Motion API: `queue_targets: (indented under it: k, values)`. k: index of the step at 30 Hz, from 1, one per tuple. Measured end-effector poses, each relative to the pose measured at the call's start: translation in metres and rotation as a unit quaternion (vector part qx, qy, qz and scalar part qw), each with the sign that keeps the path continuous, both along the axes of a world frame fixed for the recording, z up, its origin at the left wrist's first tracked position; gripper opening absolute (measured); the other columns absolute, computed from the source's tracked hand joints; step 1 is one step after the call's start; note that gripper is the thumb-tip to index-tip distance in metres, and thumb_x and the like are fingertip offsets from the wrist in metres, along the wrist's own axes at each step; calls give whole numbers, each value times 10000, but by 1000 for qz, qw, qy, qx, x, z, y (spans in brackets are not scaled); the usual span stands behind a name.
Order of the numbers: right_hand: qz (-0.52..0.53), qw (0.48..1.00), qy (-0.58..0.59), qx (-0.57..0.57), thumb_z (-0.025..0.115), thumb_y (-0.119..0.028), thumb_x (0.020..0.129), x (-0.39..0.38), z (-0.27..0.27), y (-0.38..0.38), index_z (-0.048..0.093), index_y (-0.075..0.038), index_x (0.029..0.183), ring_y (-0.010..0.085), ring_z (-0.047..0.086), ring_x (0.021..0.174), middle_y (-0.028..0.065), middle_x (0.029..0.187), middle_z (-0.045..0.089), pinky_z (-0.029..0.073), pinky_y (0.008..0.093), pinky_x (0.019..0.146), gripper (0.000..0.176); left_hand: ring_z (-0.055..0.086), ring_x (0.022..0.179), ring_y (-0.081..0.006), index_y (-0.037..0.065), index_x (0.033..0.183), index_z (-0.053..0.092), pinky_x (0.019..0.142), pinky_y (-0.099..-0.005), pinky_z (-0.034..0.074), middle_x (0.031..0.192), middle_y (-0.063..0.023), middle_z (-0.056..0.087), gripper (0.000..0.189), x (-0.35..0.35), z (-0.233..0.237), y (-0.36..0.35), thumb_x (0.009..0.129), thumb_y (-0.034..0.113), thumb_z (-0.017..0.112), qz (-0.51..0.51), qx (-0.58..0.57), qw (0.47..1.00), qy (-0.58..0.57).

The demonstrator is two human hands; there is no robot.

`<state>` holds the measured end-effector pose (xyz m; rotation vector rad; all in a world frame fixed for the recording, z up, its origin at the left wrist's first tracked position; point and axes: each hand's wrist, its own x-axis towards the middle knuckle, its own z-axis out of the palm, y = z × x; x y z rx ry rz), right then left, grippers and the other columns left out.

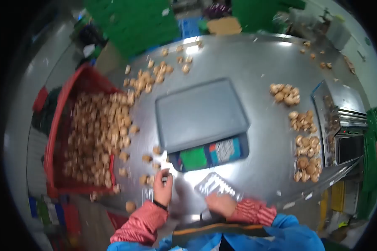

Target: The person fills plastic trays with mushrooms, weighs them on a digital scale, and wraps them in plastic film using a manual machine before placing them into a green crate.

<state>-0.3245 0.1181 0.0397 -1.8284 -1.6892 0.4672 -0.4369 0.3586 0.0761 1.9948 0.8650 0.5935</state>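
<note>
My left hand is over the near edge of the steel table, its fingers curled together; what they hold, if anything, I cannot make out. Loose brown mushrooms lie just beside it. Close to my body, my right hand is closed on the near side of a clear plastic punnet. No mushrooms show inside that punnet. Under my left wrist, part of another clear plastic piece is visible at the table edge.
A red crate spills mushrooms on the left. A grey lid covers part of a dark tray holding green and blue labels. Mushroom-filled punnets line the right, near a metal machine. More mushrooms are scattered farther back.
</note>
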Motion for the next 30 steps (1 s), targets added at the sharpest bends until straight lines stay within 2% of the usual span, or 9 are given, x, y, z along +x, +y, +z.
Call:
queue_targets:
  k: [3,4,9,15,19,22,26,29,30]
  values:
    - [-84,993,21,-86,556,-189,833,-11,10,3,528,-60,861,357,594,692,140,779,560,479,465,570,135,579,846,-122,32,1088,607,759,-267,479,917,-39,619,232,-56,-20,-10,859,65,612,69,-141,987,17]
    - [-95,993,-31,-62,560,-160,820,-11,12,5,527,-64,861,300,618,664,129,779,580,511,416,557,110,580,835,-121,29,1083,610,756,-263,480,904,-40,619,226,-63,-25,-11,860,66,610,67,-188,980,4]
    - [-209,971,-83,-83,576,-95,781,-34,11,15,513,-49,799,309,591,661,131,747,559,489,423,562,80,586,802,-142,41,1072,624,737,-266,482,937,-65,620,230,-57,-22,-33,847,87,629,21,-124,992,27]
    - [-213,970,-17,-112,583,-95,767,-28,14,17,541,-23,770,347,609,718,157,771,597,486,446,640,84,619,853,-289,37,1027,627,764,-360,493,953,-140,624,219,-34,-20,-38,828,128,641,-106,-95,988,61]
    - [-213,968,18,-128,580,-98,766,-26,14,17,549,-17,764,363,612,736,175,778,606,482,454,653,86,594,869,-306,41,1042,617,779,-381,477,945,-138,605,258,-24,-15,-40,802,123,662,-139,-105,982,75]
    - [-195,970,35,-142,580,-106,770,-22,14,18,548,-13,763,372,607,728,184,774,604,476,462,653,99,565,951,-263,53,1056,614,846,-364,445,997,-105,598,277,-37,15,-26,786,73,673,-109,182,976,42]
    - [-184,969,60,-156,580,-116,776,-16,14,20,546,-9,756,382,601,714,197,767,603,468,470,652,115,525,963,-324,63,1059,602,886,-417,403,985,-136,579,324,-86,32,23,744,53,680,-26,232,972,35]
    - [-173,967,66,-173,586,-119,772,-13,19,23,542,-9,747,380,597,703,199,757,597,469,468,649,121,584,873,-243,46,1100,600,777,-366,469,947,-107,616,334,-110,23,31,782,86,693,-18,185,978,91]
    - [-171,966,69,-182,589,-121,769,-12,23,23,539,-10,747,380,595,700,197,749,592,469,468,649,123,597,836,-209,36,1125,592,728,-341,482,933,-95,627,349,-110,22,25,799,109,694,-22,42,996,73]
